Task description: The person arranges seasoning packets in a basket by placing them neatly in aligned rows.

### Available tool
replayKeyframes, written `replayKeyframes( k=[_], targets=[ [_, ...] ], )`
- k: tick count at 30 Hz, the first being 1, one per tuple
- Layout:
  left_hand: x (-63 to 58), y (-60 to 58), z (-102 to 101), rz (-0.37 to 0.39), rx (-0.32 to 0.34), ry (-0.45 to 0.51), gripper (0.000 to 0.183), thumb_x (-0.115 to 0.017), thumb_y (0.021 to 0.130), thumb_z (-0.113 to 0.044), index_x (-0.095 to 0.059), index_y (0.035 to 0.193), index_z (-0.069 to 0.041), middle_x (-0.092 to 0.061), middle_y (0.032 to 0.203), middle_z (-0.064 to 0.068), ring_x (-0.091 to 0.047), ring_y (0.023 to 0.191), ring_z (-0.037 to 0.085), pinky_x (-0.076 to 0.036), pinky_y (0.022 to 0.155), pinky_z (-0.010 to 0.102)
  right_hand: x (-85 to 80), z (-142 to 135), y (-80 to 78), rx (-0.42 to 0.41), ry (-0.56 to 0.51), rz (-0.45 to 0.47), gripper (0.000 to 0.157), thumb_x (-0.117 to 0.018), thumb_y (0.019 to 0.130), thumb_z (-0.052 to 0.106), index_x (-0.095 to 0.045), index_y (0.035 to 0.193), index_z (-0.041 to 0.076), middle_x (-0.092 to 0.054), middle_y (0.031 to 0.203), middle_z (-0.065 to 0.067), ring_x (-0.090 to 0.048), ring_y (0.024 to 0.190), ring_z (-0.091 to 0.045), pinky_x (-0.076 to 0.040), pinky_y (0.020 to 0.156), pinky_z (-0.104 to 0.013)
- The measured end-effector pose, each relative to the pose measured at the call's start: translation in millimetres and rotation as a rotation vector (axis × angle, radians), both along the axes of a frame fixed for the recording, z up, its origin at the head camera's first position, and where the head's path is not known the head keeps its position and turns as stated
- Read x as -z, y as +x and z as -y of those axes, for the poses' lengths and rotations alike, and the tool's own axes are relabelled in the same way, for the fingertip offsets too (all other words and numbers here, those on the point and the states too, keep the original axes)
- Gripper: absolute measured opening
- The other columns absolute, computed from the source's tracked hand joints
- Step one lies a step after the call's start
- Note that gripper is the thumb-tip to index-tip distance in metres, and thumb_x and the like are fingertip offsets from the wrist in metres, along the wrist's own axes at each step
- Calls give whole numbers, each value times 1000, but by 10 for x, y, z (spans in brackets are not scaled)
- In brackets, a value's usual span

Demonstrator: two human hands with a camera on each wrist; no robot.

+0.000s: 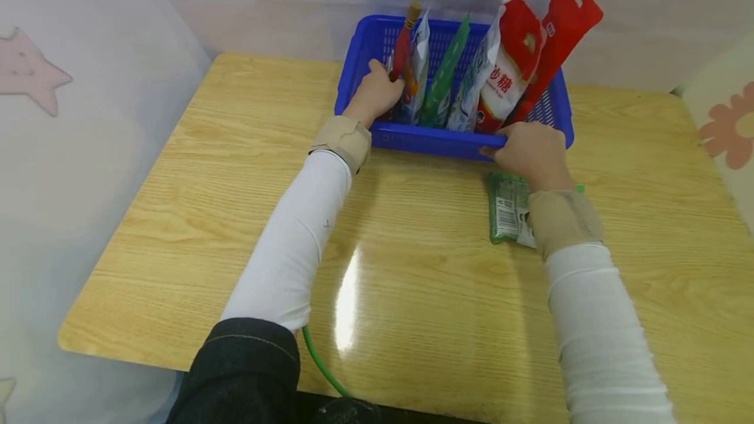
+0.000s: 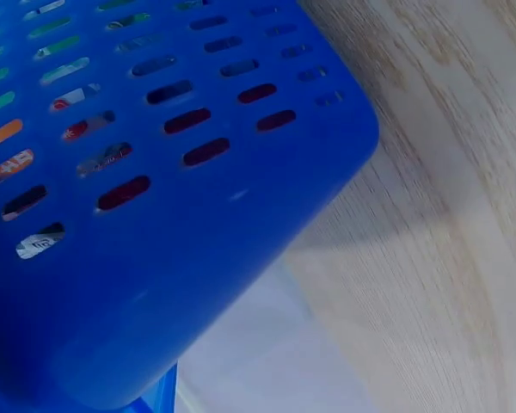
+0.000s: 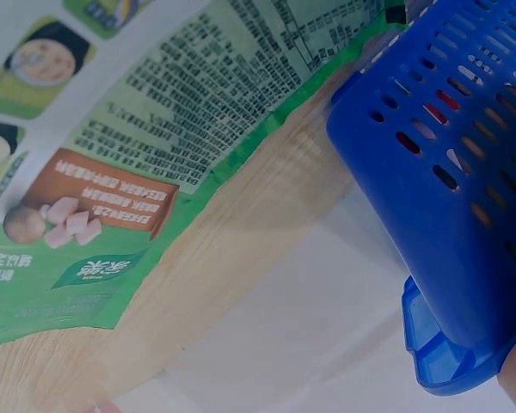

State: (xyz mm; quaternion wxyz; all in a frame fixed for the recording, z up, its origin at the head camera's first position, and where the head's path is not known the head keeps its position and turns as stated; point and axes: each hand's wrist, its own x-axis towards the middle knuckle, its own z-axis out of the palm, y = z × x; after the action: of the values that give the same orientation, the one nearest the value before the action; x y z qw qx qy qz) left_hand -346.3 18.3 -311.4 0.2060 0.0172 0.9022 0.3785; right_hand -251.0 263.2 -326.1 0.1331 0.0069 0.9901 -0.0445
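A blue plastic basket with slotted walls stands at the back of the table. My left hand grips its left side near the front corner, beside a red bottle with a brownish cap. My right hand holds the front rim towards the right corner. Between the hands, upright in the basket, are a white-and-blue bag, a green bag, another pale bag, a red-and-white sugar pouch with a white cap, and a long red packet. The left wrist view shows the basket's slotted underside.
Partly under my right wrist, a green-and-white food packet lies flat on the wooden table. A pale wall runs behind the basket. A green cord hangs near the table's front edge.
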Motion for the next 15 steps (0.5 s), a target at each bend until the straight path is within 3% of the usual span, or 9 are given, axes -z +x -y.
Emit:
replayKeyframes(
  k=[7, 12, 15],
  targets=[
    [-9, 34, 2, -24, 1, 0, 56, -38, 99, -34, -16, 144, -9, -47, 141, 15, -57, 113, 20, -48, 94, 29, 12, -2, -7, 4, 3, 9, 61, -55, 89, 51, -55, 132, 7, -70, 86, -20, -60, 89, -40, -47, 72, -50],
    [-13, 37, 8, -10, 7, -9, 58, -38, 99, -35, -14, 146, -10, -47, 142, 14, -57, 114, 20, -48, 96, 29, 15, -7, -7, -1, 7, 7, 61, -54, 89, 51, -55, 132, 8, -70, 81, -19, -60, 86, -39, -47, 70, -49],
    [0, 31, 15, -22, 8, 5, 55, -38, 99, -35, -17, 144, -10, -51, 138, 15, -60, 109, 21, -50, 88, 27, 12, -13, -7, -3, 10, 4, 61, -54, 89, 52, -55, 132, 9, -69, 79, -18, -60, 84, -39, -48, 67, -47]
  ],
)
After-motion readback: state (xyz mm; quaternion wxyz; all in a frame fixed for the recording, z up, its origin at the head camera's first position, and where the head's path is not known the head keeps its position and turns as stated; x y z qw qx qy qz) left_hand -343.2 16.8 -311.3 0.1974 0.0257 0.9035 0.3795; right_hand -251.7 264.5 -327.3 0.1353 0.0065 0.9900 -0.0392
